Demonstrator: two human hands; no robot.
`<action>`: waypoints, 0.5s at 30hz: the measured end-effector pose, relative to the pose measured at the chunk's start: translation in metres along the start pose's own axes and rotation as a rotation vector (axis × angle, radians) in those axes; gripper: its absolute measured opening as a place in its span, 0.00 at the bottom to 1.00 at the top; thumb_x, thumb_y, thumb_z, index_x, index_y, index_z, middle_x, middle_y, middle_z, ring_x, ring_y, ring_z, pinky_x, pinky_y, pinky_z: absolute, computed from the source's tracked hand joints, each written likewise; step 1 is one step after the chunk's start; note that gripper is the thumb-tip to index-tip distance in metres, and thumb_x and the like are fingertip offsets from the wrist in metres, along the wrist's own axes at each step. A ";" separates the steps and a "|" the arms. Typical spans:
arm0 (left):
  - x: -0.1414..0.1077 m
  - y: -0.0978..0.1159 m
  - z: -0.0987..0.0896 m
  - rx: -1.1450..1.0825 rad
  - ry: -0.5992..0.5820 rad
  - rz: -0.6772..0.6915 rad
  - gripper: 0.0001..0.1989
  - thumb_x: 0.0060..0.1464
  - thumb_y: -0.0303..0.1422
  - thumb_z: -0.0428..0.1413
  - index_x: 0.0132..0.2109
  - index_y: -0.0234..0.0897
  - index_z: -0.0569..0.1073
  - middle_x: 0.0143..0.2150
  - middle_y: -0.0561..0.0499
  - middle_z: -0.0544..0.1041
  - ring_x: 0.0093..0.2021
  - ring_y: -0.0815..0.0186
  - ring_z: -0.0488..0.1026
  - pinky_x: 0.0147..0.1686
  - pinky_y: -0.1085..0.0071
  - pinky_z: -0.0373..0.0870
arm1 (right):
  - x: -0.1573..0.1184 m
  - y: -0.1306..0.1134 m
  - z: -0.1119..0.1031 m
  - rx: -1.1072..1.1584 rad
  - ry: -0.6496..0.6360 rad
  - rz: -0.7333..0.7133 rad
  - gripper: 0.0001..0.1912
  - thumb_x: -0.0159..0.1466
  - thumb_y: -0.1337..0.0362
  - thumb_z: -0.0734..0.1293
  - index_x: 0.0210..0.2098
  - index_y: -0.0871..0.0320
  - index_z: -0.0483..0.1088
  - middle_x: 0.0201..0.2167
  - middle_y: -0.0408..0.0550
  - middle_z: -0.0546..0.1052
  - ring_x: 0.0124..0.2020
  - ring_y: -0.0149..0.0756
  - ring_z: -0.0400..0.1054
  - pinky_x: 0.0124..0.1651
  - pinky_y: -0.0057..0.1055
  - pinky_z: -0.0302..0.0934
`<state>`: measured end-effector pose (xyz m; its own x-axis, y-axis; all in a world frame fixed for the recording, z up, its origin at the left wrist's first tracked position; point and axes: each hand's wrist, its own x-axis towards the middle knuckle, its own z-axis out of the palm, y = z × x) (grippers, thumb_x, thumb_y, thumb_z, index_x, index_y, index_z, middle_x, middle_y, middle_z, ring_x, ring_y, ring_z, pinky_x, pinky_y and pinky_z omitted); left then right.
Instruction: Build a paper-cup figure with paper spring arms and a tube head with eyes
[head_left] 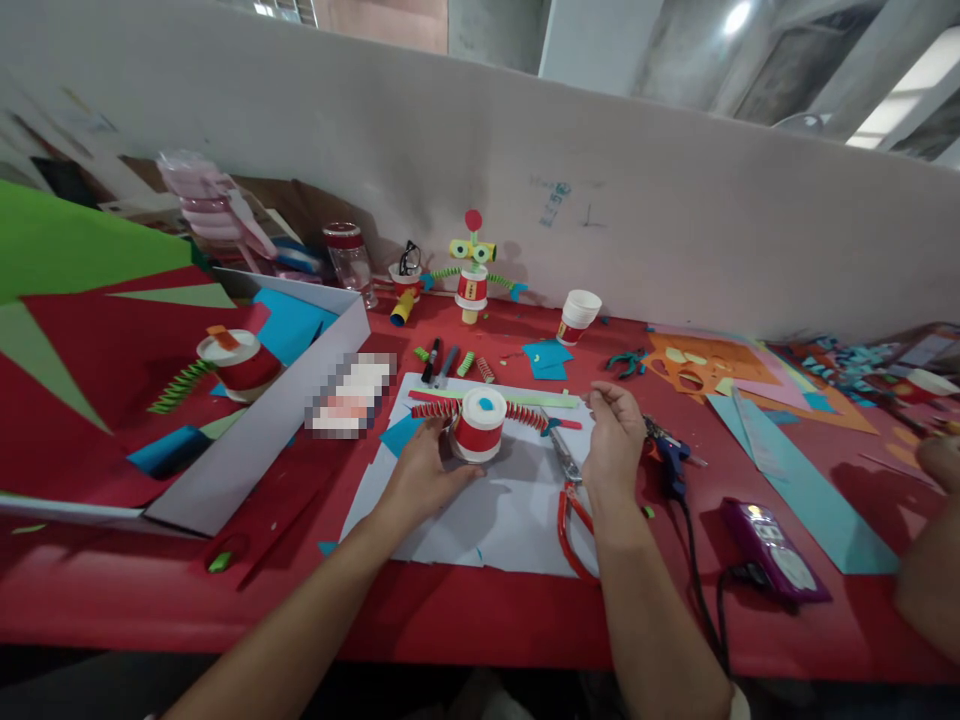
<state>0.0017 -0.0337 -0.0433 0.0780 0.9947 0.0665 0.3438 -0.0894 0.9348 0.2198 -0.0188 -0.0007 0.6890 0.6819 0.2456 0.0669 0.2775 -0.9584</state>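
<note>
An upside-down red and white paper cup (pixel 478 440) stands over white paper (pixel 480 530), with a small blue patch on its top. Pleated red paper strips stick out from both its sides, the right one ending in a blue paper claw (pixel 551 427). My left hand (pixel 420 470) grips the cup from the left, thumb at the front. To the right, my right hand (pixel 613 435) is closed in a pinch; whatever its fingertips hold is too small to tell. Red-handled scissors (pixel 571 500) lie between the cup and my right wrist.
A finished-looking cup figure (pixel 472 285) stands at the back. At left is a white box (pixel 259 430) containing another cup. A blue glue gun (pixel 667 450), its cord and a purple power strip (pixel 776 550) lie at right, near another person's arm (pixel 934 570).
</note>
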 end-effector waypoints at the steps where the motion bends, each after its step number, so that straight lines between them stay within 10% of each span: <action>1: 0.001 0.002 0.002 0.004 0.002 0.003 0.32 0.35 0.35 0.69 0.50 0.37 0.70 0.52 0.38 0.77 0.53 0.47 0.75 0.53 0.48 0.71 | 0.000 0.000 0.000 0.000 0.000 0.004 0.10 0.51 0.57 0.66 0.31 0.56 0.70 0.26 0.41 0.74 0.33 0.36 0.69 0.41 0.35 0.60; 15: 0.017 0.007 0.005 -0.186 -0.131 0.026 0.27 0.45 0.42 0.63 0.50 0.36 0.68 0.50 0.41 0.79 0.49 0.54 0.77 0.51 0.55 0.72 | -0.004 -0.003 0.000 -0.008 -0.060 0.039 0.10 0.51 0.57 0.67 0.30 0.56 0.71 0.27 0.41 0.74 0.34 0.37 0.69 0.40 0.34 0.59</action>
<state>0.0099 -0.0172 -0.0374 0.2100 0.9760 0.0572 0.1629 -0.0926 0.9823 0.2168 -0.0225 0.0010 0.6463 0.7319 0.2159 0.0469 0.2444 -0.9686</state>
